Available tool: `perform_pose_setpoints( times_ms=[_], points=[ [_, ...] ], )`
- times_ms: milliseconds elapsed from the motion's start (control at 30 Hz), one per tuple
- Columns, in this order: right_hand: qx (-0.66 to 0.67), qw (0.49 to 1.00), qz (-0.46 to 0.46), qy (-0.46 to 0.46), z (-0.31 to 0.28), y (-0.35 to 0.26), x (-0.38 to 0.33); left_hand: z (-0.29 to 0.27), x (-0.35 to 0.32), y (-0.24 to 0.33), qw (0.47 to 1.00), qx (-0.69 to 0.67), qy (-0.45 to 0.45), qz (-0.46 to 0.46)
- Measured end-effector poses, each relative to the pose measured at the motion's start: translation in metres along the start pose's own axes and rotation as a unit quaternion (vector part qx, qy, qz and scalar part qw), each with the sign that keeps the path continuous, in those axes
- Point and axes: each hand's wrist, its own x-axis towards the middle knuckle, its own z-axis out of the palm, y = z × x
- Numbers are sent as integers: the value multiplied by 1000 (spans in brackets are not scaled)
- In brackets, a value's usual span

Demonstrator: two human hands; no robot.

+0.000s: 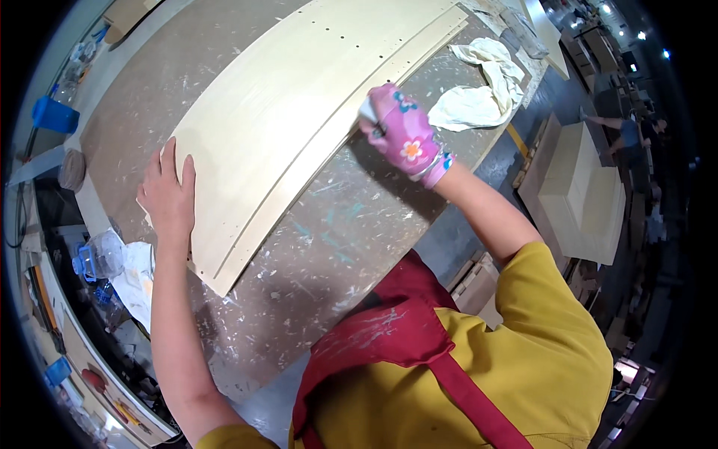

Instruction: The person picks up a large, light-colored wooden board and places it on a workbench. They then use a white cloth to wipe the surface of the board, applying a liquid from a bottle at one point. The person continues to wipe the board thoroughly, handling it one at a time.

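1. Wooden panel (299,112): pale, long, flat on the workbench (336,247), with a groove along its near long side and a few small drilled holes. It lies under the left fingers and stretches away past the right fingertips.
2. Left hand (168,198): bare, fingers fully spread and flat, gripping nothing; the palm presses on the panel's near left corner, fingertips pointing across the board.
3. Right hand (404,135): in a pink flowered glove, fingers curled closed round a small pale pad (367,111), of which only a corner peeks out beyond the fingertips. The pad touches the panel's grooved edge.
4. White rag (482,86): crumpled on the bench, just beyond the right knuckles, clear of the panel.
5. Clear plastic bottle (97,256): with a blue cap, below the left wrist, off the bench edge.
6. Blue cup (54,114): well away from the left fingertips, on the side shelf.
7. Handling note, as a judgement: the rubbing goes best with the pad kept flat against the edge, strokes running along the groove, and even pressure; the left palm should bear down firmly so the board does not slide on the spattered benchtop.
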Motion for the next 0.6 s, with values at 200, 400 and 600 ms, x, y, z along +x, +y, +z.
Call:
perform_pose_setpoints(
  times_ms=[200, 400, 600],
  points=[
    [-40, 997, 44, 45, -2, -6, 2, 1, 0, -1, 1000, 1, 3, 8],
    [108, 984, 50, -133, -5, -9, 6, 0, 0, 0, 1000, 5, 7, 9],
    [-25, 995, -95, -29, 1, -12, 3, 1, 0, -1, 1000, 3, 14, 12]
  ],
)
